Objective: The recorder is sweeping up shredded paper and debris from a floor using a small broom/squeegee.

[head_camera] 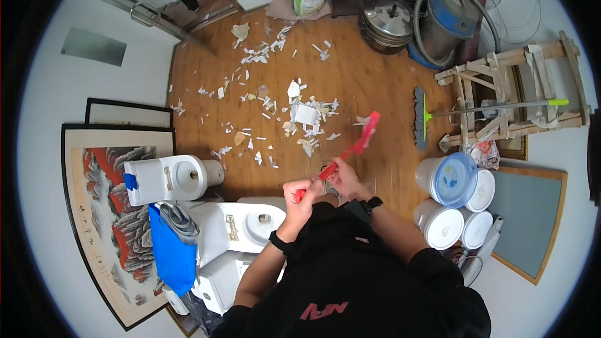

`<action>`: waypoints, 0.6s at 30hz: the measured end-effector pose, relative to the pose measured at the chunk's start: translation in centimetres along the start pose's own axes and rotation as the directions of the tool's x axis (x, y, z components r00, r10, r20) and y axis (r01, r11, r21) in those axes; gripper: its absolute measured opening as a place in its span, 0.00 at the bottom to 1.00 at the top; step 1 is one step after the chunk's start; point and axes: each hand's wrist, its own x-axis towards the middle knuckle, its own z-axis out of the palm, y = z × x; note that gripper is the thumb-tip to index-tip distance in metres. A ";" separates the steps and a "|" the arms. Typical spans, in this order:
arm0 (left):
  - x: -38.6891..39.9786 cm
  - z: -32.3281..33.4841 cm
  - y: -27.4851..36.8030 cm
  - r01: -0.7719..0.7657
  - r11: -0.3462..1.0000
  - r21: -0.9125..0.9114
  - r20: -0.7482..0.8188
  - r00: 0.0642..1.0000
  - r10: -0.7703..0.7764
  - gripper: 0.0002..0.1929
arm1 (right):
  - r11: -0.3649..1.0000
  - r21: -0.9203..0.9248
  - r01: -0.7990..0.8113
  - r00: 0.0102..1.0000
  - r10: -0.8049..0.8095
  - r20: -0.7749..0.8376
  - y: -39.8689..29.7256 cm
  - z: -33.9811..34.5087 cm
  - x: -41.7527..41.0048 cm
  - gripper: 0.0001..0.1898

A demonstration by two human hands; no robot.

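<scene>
Both of my hands are closed around the red handle of a broom [368, 132]. My left hand [303, 199] grips the handle near its upper end. Lower down, my right hand [346, 179] holds it in front of my body. The broom's red head is blurred and points away to the right, with a few white paper scraps [361, 121] beside it. Left of the head, a heap of torn paper [305, 115] lies on the wooden floor [385, 89]. More scraps [263, 53] are strewn farther off and to the left.
Two white toilets [188, 173] and a framed landscape painting [117, 225] stand on my left. To the right are lidded plastic buckets [441, 225], a wooden ladder [502, 72] and a grey mop [421, 117]. A shop vacuum [448, 14] and metal pot [387, 21] sit at the back.
</scene>
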 end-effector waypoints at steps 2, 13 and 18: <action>0.5 0.4 -1.6 0.022 0.983 -0.181 -0.025 0.999 -0.027 0.20 | 1.000 0.013 0.017 0.999 -0.018 0.050 -0.1 -2.2 0.9 0.09; 0.4 -4.4 -7.1 0.153 0.877 -0.455 -0.048 0.979 -0.196 0.19 | 0.950 -0.043 -0.311 0.940 0.300 -0.163 3.3 -4.3 4.3 0.11; -0.3 -8.8 -3.7 0.248 0.964 -0.091 -0.078 0.964 -0.255 0.15 | 0.883 -0.204 -0.423 0.906 0.420 -0.063 8.1 -0.4 7.5 0.09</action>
